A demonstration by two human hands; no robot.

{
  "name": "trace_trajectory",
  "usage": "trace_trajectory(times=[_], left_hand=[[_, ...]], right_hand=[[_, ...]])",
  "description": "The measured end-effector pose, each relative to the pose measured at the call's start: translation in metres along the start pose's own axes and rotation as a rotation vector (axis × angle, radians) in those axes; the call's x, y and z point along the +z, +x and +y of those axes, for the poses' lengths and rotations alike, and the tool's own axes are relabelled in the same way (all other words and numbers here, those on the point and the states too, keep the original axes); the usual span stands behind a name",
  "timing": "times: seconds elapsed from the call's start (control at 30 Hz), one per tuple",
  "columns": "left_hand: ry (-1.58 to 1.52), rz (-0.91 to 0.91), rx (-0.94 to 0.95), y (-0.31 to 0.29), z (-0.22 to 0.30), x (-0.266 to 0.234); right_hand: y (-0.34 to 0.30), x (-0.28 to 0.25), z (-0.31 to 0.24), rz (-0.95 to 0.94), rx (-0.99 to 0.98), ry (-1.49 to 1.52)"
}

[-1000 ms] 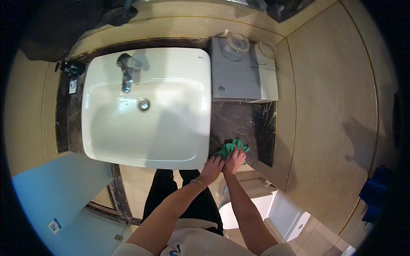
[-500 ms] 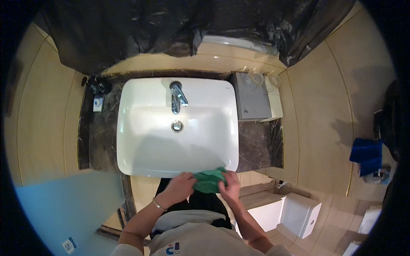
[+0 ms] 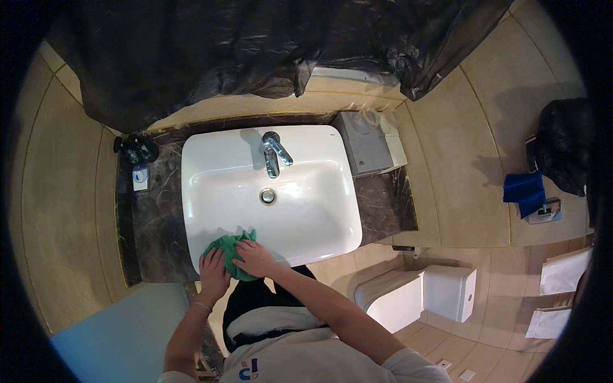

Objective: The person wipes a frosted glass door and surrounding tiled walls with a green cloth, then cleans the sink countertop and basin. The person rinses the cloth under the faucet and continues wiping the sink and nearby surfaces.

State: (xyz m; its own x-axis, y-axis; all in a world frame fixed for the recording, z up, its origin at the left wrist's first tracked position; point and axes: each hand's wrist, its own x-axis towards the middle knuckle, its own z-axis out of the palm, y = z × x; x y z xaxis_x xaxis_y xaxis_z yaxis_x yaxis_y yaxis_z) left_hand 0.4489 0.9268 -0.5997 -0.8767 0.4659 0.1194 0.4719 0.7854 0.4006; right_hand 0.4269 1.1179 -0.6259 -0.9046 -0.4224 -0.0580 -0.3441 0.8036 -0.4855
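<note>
A crumpled green cloth (image 3: 225, 244) lies over the near left rim of the white washbasin (image 3: 274, 239), partly inside the bowl and partly hanging over the front edge. My left hand (image 3: 214, 276) grips its left side with bent fingers. From the right, my right hand (image 3: 254, 260) reaches across and presses its fingers into the same cloth. The chrome tap (image 3: 273, 156) stands at the back of the basin, its lever pointing to the right. Below it sits a round metal drain plug (image 3: 267, 196). No water runs.
Dark marble counter (image 3: 153, 230) surrounds the basin. At the right stand grey boxes (image 3: 364, 143); at the left, dark bottles (image 3: 139, 150) and a small white box (image 3: 140, 179). Black plastic sheeting (image 3: 211, 57) covers the back wall. A white toilet (image 3: 415, 293) is lower right.
Both hands and the green cloth have moved left along the front rim, from the basin's near right corner to its near left part. The view has tilted slightly.
</note>
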Motion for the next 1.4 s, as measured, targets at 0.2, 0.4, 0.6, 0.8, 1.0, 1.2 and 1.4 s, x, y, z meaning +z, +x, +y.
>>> trace_trajectory(times=[0.2,0.4,0.6,0.8,1.0,1.2,1.4], left_hand=[[-0.291,-0.025,-0.016,0.074,0.038,0.021],[-0.412,0.579,0.160,0.213,0.106,-0.091],[-0.551,0.518,0.025,0.292,0.101,-0.036],[-0.389,0.369,0.095,0.245,0.102,0.008],[-0.183,0.393,0.211,0.293,0.098,-0.010],[-0.292,0.385,0.232,0.281,0.093,0.015],[-0.384,0.485,-0.065,0.260,0.122,-0.015]], right_hand=[[-0.034,-0.033,0.056,0.140,0.175,0.124],[0.029,-0.231,0.020,0.898,-0.016,0.075],[0.093,-0.229,0.068,0.701,0.142,0.028],[0.046,-0.202,0.071,0.798,0.000,0.012],[0.045,-0.179,0.083,0.838,0.290,0.374],[0.066,-0.155,0.124,0.629,0.556,0.763],[0.067,-0.153,0.139,0.685,0.699,1.329]])
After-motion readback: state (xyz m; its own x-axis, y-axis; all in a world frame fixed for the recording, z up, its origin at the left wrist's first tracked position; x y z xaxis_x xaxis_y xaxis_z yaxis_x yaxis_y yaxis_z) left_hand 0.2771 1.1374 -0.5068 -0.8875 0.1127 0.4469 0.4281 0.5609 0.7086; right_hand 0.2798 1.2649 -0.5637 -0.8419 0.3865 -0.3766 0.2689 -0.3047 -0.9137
